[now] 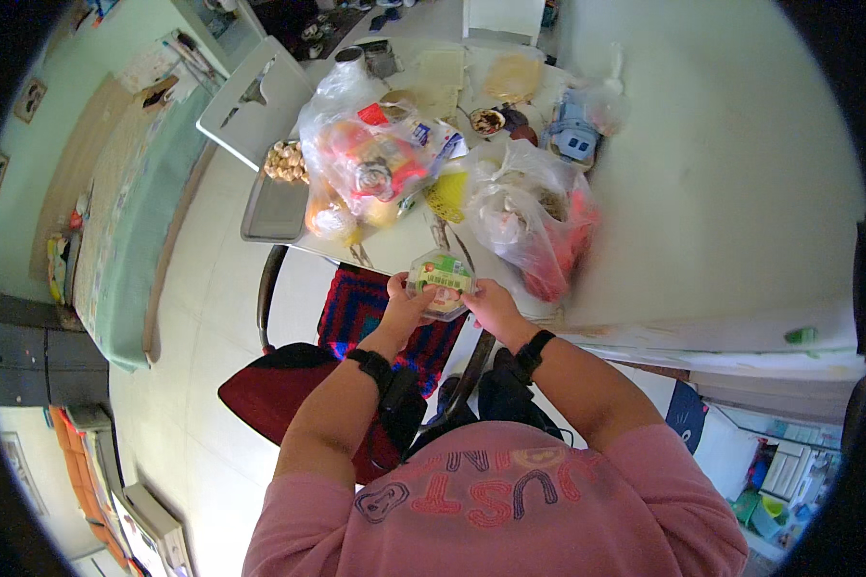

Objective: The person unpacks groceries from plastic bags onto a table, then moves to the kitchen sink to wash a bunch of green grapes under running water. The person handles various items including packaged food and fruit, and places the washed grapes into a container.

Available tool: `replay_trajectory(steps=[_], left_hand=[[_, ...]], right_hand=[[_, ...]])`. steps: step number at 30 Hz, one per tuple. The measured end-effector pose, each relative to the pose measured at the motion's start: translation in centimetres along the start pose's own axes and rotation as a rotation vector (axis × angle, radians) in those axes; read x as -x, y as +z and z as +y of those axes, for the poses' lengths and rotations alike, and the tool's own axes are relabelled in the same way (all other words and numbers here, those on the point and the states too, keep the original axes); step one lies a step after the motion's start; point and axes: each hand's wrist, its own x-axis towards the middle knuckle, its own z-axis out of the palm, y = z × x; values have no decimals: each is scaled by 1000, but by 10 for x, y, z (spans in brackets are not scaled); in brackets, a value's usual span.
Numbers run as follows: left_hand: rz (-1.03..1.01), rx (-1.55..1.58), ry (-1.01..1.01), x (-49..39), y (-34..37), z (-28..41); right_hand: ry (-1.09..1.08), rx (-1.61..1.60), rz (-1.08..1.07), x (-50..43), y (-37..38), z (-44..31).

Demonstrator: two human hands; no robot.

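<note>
Both my hands hold a clear plastic food container with a green and yellow printed label, just in front of the table's near edge. My left hand grips its left side, and my right hand has the right side between thumb and fingers. Beyond the container, a clear plastic bag of fruit and packages lies on the table to the left. A second plastic bag, partly red, rests to the right. A piece of yellow netting lies between the bags.
A grey tray with garlic bulbs is at the table's left edge, near a white chair back. A blue item sits near the wall. A chair with a knitted mat is below my hands.
</note>
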Motion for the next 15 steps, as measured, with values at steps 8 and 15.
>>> replay_trajectory(steps=[8, 15], left_hand=[[-510, 29, 273, 65, 13, 19], [-771, -3, 146, 143, 58, 14]], right_hand=[[-65, -230, -102, 105, -66, -7], [-145, -222, -14, 207, -80, 23]])
